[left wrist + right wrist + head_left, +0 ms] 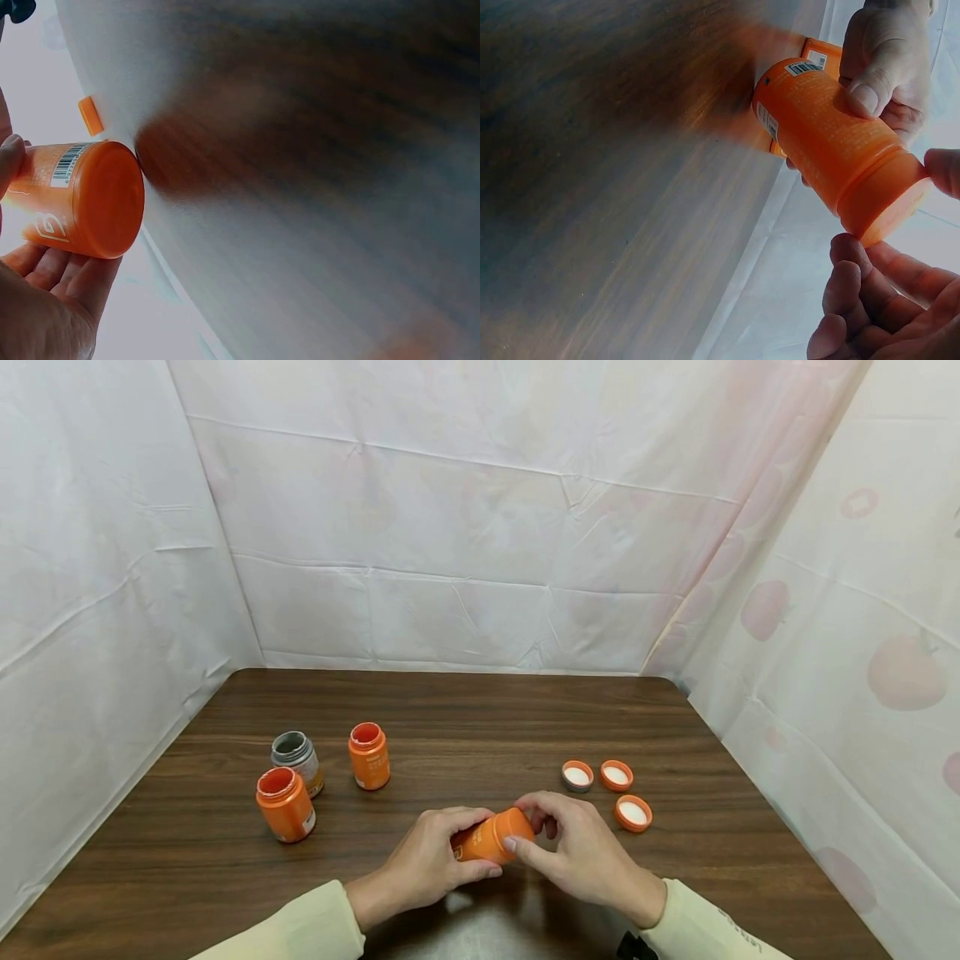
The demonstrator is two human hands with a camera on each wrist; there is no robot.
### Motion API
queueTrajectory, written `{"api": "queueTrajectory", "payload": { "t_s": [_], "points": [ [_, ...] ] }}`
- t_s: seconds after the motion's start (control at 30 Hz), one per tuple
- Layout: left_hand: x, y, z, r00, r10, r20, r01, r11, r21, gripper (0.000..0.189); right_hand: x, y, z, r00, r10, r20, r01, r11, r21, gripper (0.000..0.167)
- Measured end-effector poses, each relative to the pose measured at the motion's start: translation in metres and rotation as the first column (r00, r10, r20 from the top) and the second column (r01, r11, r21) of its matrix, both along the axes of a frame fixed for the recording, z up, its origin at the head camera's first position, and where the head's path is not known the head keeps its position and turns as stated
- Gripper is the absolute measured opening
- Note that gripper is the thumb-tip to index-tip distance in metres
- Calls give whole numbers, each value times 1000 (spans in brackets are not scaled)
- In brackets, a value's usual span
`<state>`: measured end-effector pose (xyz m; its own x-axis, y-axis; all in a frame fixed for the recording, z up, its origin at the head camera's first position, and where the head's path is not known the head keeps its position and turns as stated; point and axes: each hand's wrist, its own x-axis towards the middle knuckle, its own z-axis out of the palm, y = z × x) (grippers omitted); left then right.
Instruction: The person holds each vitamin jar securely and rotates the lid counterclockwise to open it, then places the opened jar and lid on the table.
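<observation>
Tilted over the near part of the table is an orange plastic jar (478, 841), with an orange lid (517, 827) on its right-hand end. My left hand (423, 860) grips the jar's body, thumb on the near side. With thumb and fingers my right hand (581, 852) pinches the lid's edge. In the left wrist view the jar's round base (112, 199) faces the camera, with a barcode label on its side. From the right wrist, the lid (885, 196) sits on the jar's neck between thumb and fingertips.
On the left stand an uncapped orange jar (287, 810), a grey one (306, 764) touching or close behind it, and another uncapped orange jar (370, 760). Three loose lids lie inside-up at right: a grey-sided lid (577, 776), an orange lid (617, 775) and a nearer orange lid (633, 813).
</observation>
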<state>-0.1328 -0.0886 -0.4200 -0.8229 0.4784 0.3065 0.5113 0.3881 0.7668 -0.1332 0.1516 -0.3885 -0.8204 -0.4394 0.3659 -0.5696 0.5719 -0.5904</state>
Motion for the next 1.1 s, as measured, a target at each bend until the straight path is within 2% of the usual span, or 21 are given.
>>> {"api": "queueTrajectory", "payload": {
  "t_s": [0.2, 0.43, 0.87, 1.1],
  "points": [
    [-1, 0, -1, 1000, 0, -11, -1, 1000, -7, 45, 0, 2, -1, 995, 53, -79, -54, 998, -10, 37],
    [-1, -1, -1, 1000, -1, -1, 1, 1000, -3, 45, 0, 2, 1, 980, 126, -153, -130, 991, -13, 47],
    [-1, -1, -2, 1000, 0, -16, 0, 1000, -6, 46, -2, 3, 1, 961, 214, -177, -220, 975, -17, 64],
    [-1, -1, -3, 1000, 4, -23, -4, 1000, -7, 46, -2, 3, 2, 961, 204, -186, -211, 977, -18, 68]
  ]
}}
